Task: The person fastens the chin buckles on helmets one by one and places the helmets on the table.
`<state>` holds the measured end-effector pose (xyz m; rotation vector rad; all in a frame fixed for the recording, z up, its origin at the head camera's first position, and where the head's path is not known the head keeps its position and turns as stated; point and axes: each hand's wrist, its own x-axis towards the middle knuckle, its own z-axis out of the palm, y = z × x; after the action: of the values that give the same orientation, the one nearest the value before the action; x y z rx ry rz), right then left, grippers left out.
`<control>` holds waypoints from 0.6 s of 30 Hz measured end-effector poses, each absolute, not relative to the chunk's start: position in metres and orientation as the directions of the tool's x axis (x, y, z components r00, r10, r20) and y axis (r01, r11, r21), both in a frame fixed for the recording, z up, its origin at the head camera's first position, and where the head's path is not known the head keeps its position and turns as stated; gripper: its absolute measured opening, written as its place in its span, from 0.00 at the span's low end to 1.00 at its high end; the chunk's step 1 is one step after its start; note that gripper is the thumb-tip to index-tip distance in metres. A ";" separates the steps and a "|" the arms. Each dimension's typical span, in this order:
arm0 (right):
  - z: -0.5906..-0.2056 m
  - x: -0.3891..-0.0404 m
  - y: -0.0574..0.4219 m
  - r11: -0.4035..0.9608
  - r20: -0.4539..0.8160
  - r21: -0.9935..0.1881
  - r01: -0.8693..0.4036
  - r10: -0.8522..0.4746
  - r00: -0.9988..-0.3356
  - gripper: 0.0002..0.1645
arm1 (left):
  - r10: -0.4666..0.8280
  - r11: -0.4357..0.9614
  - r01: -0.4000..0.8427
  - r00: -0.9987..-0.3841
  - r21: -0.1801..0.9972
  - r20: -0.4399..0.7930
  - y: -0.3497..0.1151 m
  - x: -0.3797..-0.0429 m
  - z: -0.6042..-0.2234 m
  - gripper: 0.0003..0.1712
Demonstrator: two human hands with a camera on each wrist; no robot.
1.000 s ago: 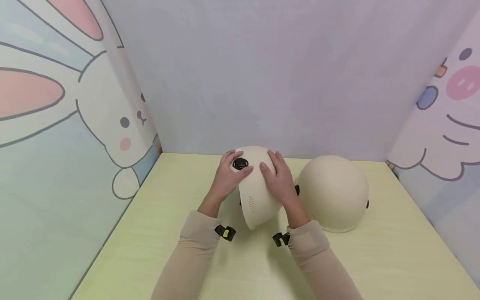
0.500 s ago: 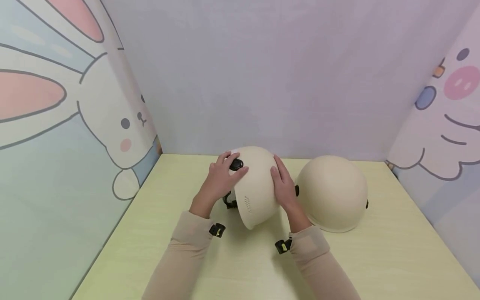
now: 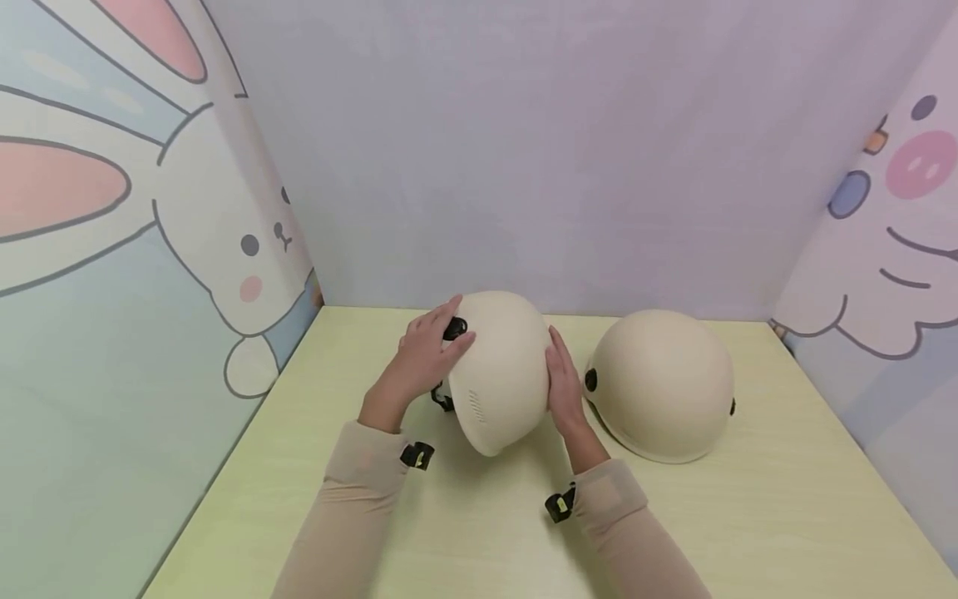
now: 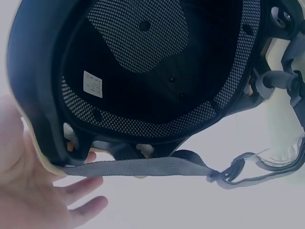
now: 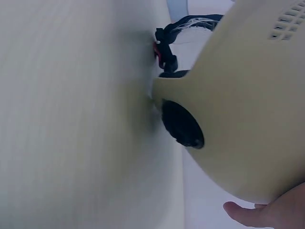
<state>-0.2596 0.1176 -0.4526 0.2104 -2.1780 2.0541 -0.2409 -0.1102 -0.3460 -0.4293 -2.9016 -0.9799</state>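
A cream helmet (image 3: 501,374) is tilted on its side between my hands, its opening facing left. My left hand (image 3: 422,353) grips it near the rim, thumb on the shell beside a round black fitting (image 3: 455,329). In the left wrist view, black padding with a mesh lining (image 4: 143,38) and a dangling grey chin strap (image 4: 138,167) show inside. My right hand (image 3: 565,391) lies against the shell's right side with fairly straight fingers. The right wrist view shows another black disc (image 5: 182,125) low on the shell, close over the table.
A second cream helmet (image 3: 662,387) sits dome up to the right of my right hand. The pale yellow table (image 3: 786,499) meets a plain fabric wall (image 3: 539,166) behind; cartoon-printed panels (image 3: 112,399) flank both sides.
The held helmet has turned and shifted slightly left, uncovering the second helmet's left black disc. My left hand has moved left with it; my right hand has slid lower along its right side.
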 end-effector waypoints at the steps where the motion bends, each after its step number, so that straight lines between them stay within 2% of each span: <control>1: -0.455 -0.260 0.117 0.041 0.196 -0.980 -0.196 -0.008 -0.981 0.35 | 0.251 0.755 0.281 -0.959 0.593 0.135 -0.112 -0.241 -0.346 0.40; 12: -0.476 -0.259 0.099 -0.176 0.141 -0.975 -0.137 -0.010 -0.990 0.36 | 0.240 0.760 0.227 -0.969 0.608 0.061 -0.122 -0.241 -0.348 0.30; 18: -0.476 -0.256 0.088 -0.292 0.118 -0.948 -0.128 0.052 -0.992 0.38 | 0.192 0.773 0.190 -0.979 0.606 0.062 -0.120 -0.241 -0.349 0.34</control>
<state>-0.2564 0.0876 -0.4763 0.0976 -1.7969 2.4374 -0.2409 -0.1199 -0.3492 -0.3189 -2.9604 -1.0113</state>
